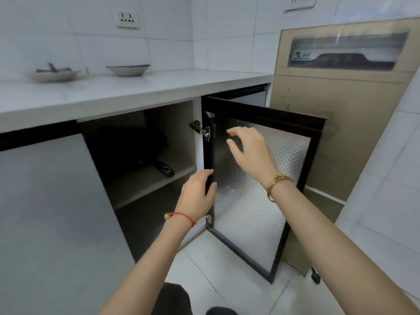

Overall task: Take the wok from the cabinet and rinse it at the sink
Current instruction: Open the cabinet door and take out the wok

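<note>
The black wok (129, 144) lies in the dark upper compartment of the open cabinet, with its black handle (164, 169) pointing out over the shelf (145, 185). The cabinet door (256, 185), black-framed with patterned glass, stands swung out to the right. My left hand (198, 192) hovers at the door's hinge edge, fingers apart, holding nothing. My right hand (246, 151) is raised in front of the door's inner face, fingers spread and empty. The sink is not in view.
The white counter (113, 94) above carries two shallow bowls (127, 69), (53, 73). A large cardboard box (336, 123) leans against the tiled wall behind the door. A closed grey cabinet door (52, 212) is to the left. White floor tiles lie below.
</note>
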`<action>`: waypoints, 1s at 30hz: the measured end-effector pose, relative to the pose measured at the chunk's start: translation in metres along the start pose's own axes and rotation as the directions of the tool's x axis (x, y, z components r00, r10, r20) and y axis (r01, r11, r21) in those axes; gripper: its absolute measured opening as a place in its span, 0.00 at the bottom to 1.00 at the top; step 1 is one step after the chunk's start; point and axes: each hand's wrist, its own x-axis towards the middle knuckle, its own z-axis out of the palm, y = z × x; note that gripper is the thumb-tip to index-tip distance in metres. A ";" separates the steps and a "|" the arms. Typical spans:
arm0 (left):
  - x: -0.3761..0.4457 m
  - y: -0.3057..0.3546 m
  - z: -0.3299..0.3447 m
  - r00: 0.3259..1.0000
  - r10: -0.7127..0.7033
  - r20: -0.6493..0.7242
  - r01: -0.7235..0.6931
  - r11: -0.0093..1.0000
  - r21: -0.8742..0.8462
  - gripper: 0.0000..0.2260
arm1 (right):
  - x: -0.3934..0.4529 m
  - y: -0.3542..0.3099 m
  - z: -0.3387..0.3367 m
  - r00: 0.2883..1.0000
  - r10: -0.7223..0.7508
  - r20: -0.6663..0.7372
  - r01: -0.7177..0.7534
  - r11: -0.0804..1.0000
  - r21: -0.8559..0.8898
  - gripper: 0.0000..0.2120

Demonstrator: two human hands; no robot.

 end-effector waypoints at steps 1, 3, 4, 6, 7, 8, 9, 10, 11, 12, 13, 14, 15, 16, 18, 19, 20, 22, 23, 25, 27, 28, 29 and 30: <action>-0.005 -0.009 -0.009 0.999 -0.033 -0.013 0.034 0.999 0.021 0.20 | 0.000 -0.009 0.010 0.999 -0.001 0.037 0.000 1.000 0.021 0.13; -0.018 -0.025 -0.029 0.994 -0.099 -0.044 0.102 0.992 0.077 0.20 | 0.001 -0.027 0.029 0.995 -0.007 0.103 0.002 0.999 0.052 0.13; -0.024 -0.033 -0.038 0.990 -0.129 -0.063 0.134 0.986 0.095 0.20 | 0.001 -0.036 0.037 0.991 -0.007 0.135 -0.002 0.998 0.068 0.14; -0.036 -0.047 -0.054 0.978 -0.184 -0.095 0.194 0.976 0.099 0.20 | 0.003 -0.051 0.053 0.980 -0.005 0.198 -0.015 0.995 0.098 0.14; -0.040 -0.054 -0.060 0.972 -0.213 -0.101 0.222 0.970 0.093 0.20 | 0.005 -0.058 0.061 0.974 0.003 0.227 -0.029 0.993 0.112 0.15; -0.044 -0.061 -0.066 0.964 -0.243 -0.104 0.251 0.965 0.078 0.20 | 0.006 -0.064 0.070 0.967 0.009 0.254 -0.043 0.991 0.128 0.15; -0.046 -0.068 -0.071 0.956 -0.273 -0.108 0.280 0.958 0.056 0.20 | 0.008 -0.068 0.079 0.960 0.010 0.281 -0.053 0.988 0.143 0.16; -0.047 -0.075 -0.074 0.948 -0.299 -0.113 0.304 0.952 0.031 0.20 | 0.011 -0.073 0.089 0.953 0.009 0.304 -0.060 0.986 0.158 0.16; -0.045 -0.083 -0.077 0.940 -0.321 -0.117 0.324 0.946 0.010 0.20 | 0.014 -0.076 0.100 0.946 0.012 0.325 -0.071 0.983 0.169 0.16; -0.042 -0.091 -0.078 0.932 -0.343 -0.119 0.344 0.939 -0.012 0.19 | 0.018 -0.079 0.110 0.938 0.018 0.346 -0.084 0.981 0.177 0.16; -0.038 -0.098 -0.079 0.921 -0.372 -0.119 0.370 0.928 -0.039 0.19 | 0.023 -0.082 0.121 0.929 0.025 0.368 -0.097 0.979 0.179 0.16; -0.032 -0.106 -0.080 0.907 -0.405 -0.119 0.399 0.914 -0.075 0.19 | 0.028 -0.085 0.132 0.921 0.028 0.388 -0.105 0.978 0.180 0.17; -0.025 -0.114 -0.080 0.890 -0.440 -0.118 0.428 0.896 -0.115 0.19 | 0.033 -0.087 0.143 0.913 0.031 0.406 -0.112 0.978 0.178 0.17; -0.017 -0.122 -0.080 0.876 -0.467 -0.118 0.449 0.881 -0.150 0.19 | 0.038 -0.089 0.155 0.907 0.036 0.419 -0.120 0.977 0.175 0.17; 0.001 -0.135 -0.078 0.857 -0.503 -0.114 0.476 0.856 -0.200 0.19 | 0.049 -0.091 0.177 0.898 0.047 0.437 -0.131 0.978 0.164 0.18; 0.011 -0.142 -0.077 0.847 -0.521 -0.108 0.490 0.843 -0.222 0.20 | 0.054 -0.091 0.188 0.894 0.051 0.446 -0.131 0.980 0.150 0.18; 0.020 -0.149 -0.075 0.836 -0.539 -0.101 0.503 0.828 -0.248 0.20 | 0.058 -0.090 0.200 0.889 0.052 0.454 -0.127 0.982 0.137 0.18; 0.039 -0.162 -0.070 0.808 -0.583 -0.088 0.533 0.785 -0.317 0.20 | 0.066 -0.086 0.222 0.877 0.054 0.477 -0.126 0.985 0.119 0.18; 0.049 -0.168 -0.067 0.785 -0.615 -0.077 0.553 0.751 -0.361 0.20 | 0.070 -0.084 0.232 0.869 0.061 0.491 -0.130 0.986 0.109 0.19; 0.069 -0.180 -0.060 0.731 -0.681 -0.045 0.588 0.662 -0.464 0.19 | 0.078 -0.077 0.253 0.853 0.080 0.516 -0.144 0.986 0.086 0.19; 0.088 -0.194 -0.054 0.683 -0.730 0.002 0.613 0.571 -0.546 0.19 | 0.085 -0.071 0.270 0.829 0.122 0.546 -0.180 0.982 0.053 0.20; 0.098 -0.202 -0.050 0.661 -0.750 0.026 0.619 0.525 -0.585 0.20 | 0.089 -0.069 0.278 0.809 0.148 0.568 -0.209 0.977 0.042 0.19; 0.105 -0.211 -0.046 0.637 -0.769 0.052 0.623 0.473 -0.623 0.20 | 0.092 -0.066 0.285 0.783 0.174 0.597 -0.242 0.970 0.036 0.18; 0.112 -0.218 -0.042 0.617 -0.783 0.080 0.620 0.420 -0.663 0.21 | 0.096 -0.064 0.294 0.755 0.198 0.626 -0.281 0.959 0.035 0.18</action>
